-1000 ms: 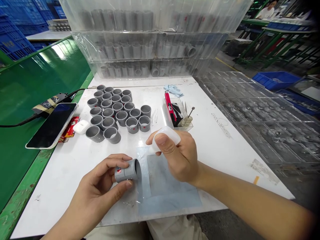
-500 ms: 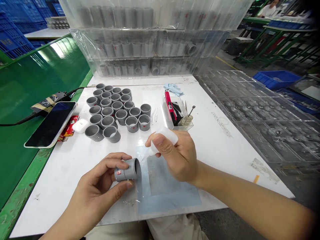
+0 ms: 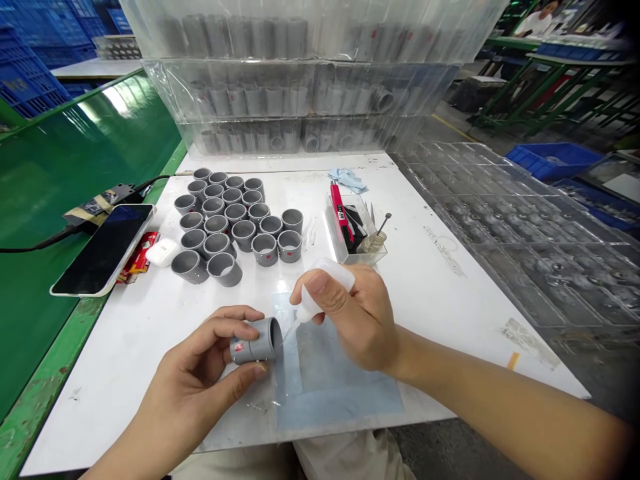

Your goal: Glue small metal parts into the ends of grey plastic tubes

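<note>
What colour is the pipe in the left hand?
The pipe coupling is grey with a red mark; head view.

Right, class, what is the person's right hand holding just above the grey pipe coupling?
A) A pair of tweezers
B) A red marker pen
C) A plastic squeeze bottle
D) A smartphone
C: the right hand pinches a translucent plastic squeeze bottle, its thin nozzle angled down toward the grey pipe coupling in the left hand.

White bench (image 3: 440, 320): grey pipe couplings (image 3: 244, 235), tool tray (image 3: 355, 230), blue sheet (image 3: 345, 380).
</note>
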`<action>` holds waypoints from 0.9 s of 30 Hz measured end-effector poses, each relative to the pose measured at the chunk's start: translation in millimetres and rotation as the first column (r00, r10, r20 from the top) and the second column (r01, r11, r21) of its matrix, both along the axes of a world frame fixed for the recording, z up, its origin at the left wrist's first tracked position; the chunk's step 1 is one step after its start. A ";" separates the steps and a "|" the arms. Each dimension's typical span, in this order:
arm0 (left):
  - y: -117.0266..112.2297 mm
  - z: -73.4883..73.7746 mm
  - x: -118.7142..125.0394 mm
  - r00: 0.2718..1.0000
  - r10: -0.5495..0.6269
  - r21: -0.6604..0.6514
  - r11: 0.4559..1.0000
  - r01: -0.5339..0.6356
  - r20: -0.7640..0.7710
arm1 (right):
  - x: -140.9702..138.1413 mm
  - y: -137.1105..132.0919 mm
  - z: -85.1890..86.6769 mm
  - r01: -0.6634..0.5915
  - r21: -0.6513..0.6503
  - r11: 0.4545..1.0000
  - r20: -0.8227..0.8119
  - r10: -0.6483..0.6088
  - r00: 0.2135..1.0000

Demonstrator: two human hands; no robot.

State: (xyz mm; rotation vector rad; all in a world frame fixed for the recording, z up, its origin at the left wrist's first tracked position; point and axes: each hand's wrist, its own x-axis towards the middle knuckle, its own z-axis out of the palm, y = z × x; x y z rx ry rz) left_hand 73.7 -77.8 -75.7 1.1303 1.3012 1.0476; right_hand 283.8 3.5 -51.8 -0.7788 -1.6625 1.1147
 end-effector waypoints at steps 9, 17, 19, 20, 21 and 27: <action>0.2 -0.6 -1.2 1.000 -0.002 -0.010 1.000 0.002 0.012 | -2.6 3.7 -2.7 0.058 0.085 0.995 0.050 -0.062 0.997; 1.1 -1.5 -1.0 1.000 -0.015 -0.010 1.000 0.016 0.018 | 4.7 9.8 5.1 0.161 0.105 0.981 -0.132 -0.146 0.980; 0.2 -3.0 -0.9 1.000 0.000 -0.031 1.000 0.000 0.010 | 9.7 11.5 14.8 0.225 0.083 0.971 -0.248 -0.198 0.948; -0.2 -4.1 -1.0 1.000 0.012 -0.040 0.999 -0.012 0.000 | 13.6 12.4 20.2 0.264 0.077 0.961 -0.302 -0.230 0.925; -0.5 -5.4 -0.9 1.000 0.021 -0.045 0.999 -0.022 -0.010 | 18.9 13.6 25.4 0.313 0.076 0.947 -0.348 -0.269 0.898; 0.5 -16.3 -0.2 0.999 0.038 -0.008 0.999 -0.038 0.004 | 84.9 38.9 30.5 0.625 0.150 0.766 -0.313 -0.563 0.765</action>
